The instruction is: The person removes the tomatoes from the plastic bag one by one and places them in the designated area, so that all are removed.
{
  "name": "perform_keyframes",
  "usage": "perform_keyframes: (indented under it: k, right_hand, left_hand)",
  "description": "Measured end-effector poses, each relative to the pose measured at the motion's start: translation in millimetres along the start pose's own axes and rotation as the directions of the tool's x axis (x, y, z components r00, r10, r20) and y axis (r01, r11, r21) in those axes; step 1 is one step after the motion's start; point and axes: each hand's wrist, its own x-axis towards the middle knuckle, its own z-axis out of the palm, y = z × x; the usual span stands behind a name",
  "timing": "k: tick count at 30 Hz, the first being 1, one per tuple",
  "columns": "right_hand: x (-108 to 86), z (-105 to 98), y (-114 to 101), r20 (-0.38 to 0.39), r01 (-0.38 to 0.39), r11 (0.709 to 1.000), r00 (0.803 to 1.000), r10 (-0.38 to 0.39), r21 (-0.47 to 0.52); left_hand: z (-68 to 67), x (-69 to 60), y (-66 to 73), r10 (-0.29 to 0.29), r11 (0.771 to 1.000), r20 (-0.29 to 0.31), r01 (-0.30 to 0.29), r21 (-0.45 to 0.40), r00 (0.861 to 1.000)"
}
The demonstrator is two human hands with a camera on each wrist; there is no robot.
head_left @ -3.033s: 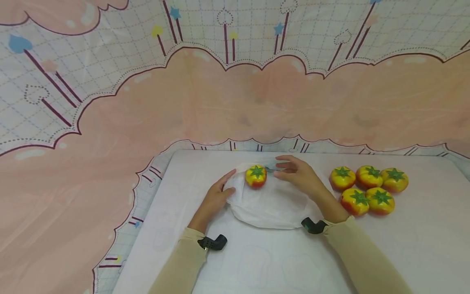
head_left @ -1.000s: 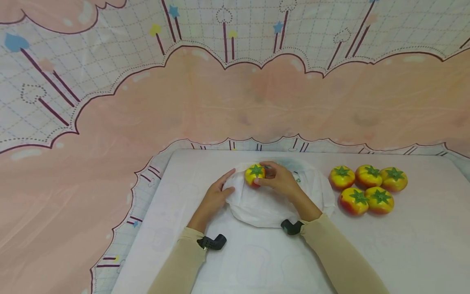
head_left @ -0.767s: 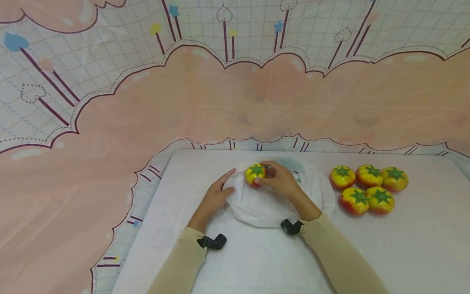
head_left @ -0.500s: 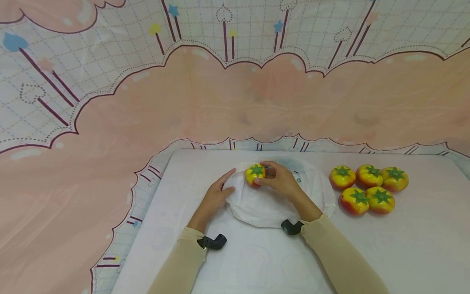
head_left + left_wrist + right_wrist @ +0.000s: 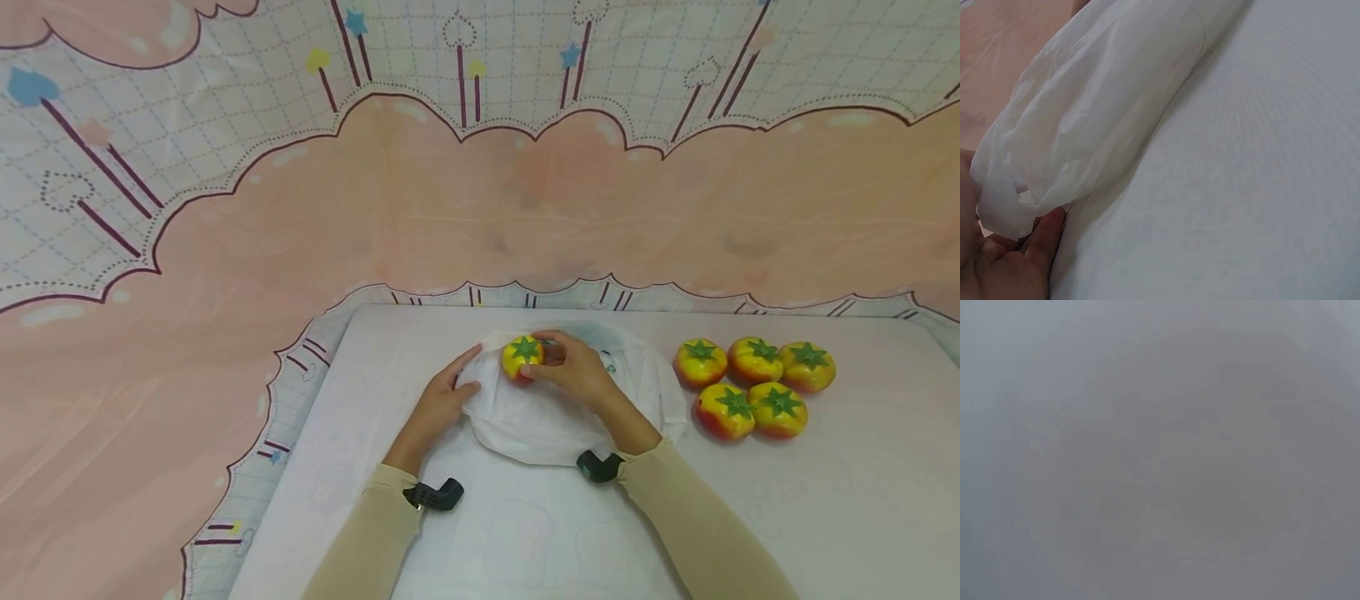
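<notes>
A white plastic bag (image 5: 517, 425) lies crumpled at the middle of the table. My left hand (image 5: 441, 408) holds the bag's left edge, thumb in front; in the left wrist view, fingers (image 5: 1044, 240) curl beside a loop of the bag (image 5: 1085, 112). A yellow-and-red toy tomato (image 5: 517, 357) with a green star-shaped top sits over the bag's upper left part. My right hand (image 5: 581, 371) pinches that tomato from its right side between thumb and fingers. Blurred grey fills the right wrist view, so no hand shows there.
Several more toy tomatoes (image 5: 753, 360) stand in two rows on the white table (image 5: 862, 500), right of the bag. A patterned peach-and-white cloth (image 5: 525, 208) hangs behind the table. Each wrist wears a black camera (image 5: 598, 467).
Compared with three seconds ago, my right hand has moved left from the bag's upper edge and taken hold of the tomato. Over the last second, both hands stay almost still.
</notes>
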Motion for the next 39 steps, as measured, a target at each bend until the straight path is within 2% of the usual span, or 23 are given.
perform_keyframes:
  k: [9, 16, 20, 30, 39]
  right_hand:
    - [-6.4, -6, -6, 0.011, -0.040, 0.999, 0.999, 0.040, -0.003]
    - [-11.3, -16, -8, 0.028, -0.020, 0.999, 0.999, 0.019, 0.043]
    - [-14.6, -20, -10, 0.036, -0.019, 0.999, 0.999, 0.017, 0.047]
    - [-24.2, -33, -14, 0.028, -0.016, 1.000, 0.999, 0.016, -0.006]
    - [-32.6, -47, -18, 0.025, -0.029, 0.998, 0.999, 0.030, -0.062]
  left_hand:
    - [-0.1, -0.6, 0.3, -0.010, 1.000, -0.001, 0.010, 0.005, 1.000]
    - [-0.4, 0.8, -0.8, 0.023, 1.000, 0.007, -0.023, -0.016, 1.000]
    - [-0.5, 1.3, -1.9, 0.023, 1.000, 0.008, -0.023, -0.018, 1.000]
    - [-0.9, -0.7, -0.9, -0.003, 1.000, -0.001, 0.003, -0.009, 1.000]
    - [-1.2, -1.3, -0.7, 0.008, 1.000, 0.002, -0.008, -0.016, 1.000]
